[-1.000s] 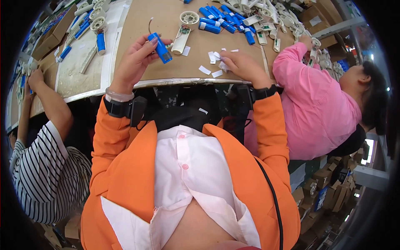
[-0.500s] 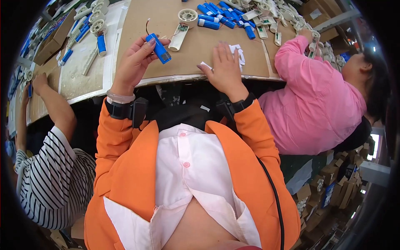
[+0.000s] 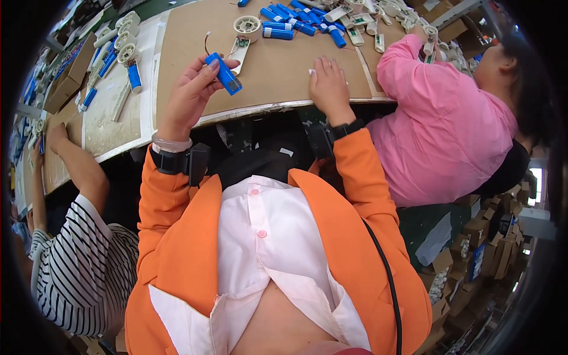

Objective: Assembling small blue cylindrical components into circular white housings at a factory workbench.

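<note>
Brown cardboard surface [image 3: 278,65] carries loose parts. Left hand [image 3: 192,92] is raised over its near edge, gripping a blue cylindrical cell [image 3: 223,73], long axis tilted up-left to down-right. Right hand [image 3: 327,87] lies flat and empty, palm down, well apart from the cell; left hand nearer.

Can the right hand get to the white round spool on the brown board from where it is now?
Probably yes. The right hand lies flat on the brown board, and only bare board shows between it and the white spool. The left hand holds a blue battery off to the side.
</note>
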Demonstrator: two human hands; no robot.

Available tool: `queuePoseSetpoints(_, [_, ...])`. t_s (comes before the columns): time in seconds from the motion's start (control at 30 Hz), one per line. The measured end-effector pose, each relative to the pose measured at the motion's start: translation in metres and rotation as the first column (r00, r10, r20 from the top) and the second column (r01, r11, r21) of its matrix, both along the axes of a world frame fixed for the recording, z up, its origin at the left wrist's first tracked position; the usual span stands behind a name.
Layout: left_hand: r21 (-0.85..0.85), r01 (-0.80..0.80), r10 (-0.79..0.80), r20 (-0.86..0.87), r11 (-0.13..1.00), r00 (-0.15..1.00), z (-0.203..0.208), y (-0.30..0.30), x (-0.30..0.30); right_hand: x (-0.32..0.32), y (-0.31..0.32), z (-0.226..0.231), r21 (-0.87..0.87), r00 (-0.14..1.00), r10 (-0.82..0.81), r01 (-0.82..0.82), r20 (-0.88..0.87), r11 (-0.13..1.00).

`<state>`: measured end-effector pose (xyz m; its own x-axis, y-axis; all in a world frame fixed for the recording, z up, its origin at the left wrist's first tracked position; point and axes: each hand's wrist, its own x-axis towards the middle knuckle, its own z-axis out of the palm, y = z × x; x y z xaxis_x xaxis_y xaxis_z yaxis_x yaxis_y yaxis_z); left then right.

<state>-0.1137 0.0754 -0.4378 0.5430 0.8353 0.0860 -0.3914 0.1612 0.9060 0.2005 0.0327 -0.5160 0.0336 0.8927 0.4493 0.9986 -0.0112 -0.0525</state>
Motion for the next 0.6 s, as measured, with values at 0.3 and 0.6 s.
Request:
queuePoseSetpoints(0.3, [0.041, -0.014, 0.017, -0.067, 0.999, 0.998, 0.002, 0.004, 0.019, 0.006, -0.102, 0.05, 0.062, 0.998, 0.064, -0.064, 0.015, 0.996])
queuePoseSetpoints(0.6, [0.082, 0.156, -0.148, -0.097, 0.984, 0.984, 0.004, 0.005, 0.032, -0.041, -0.048, 0.113, 0.059, 0.64, 0.445, -0.53, -0.627, 0.846])
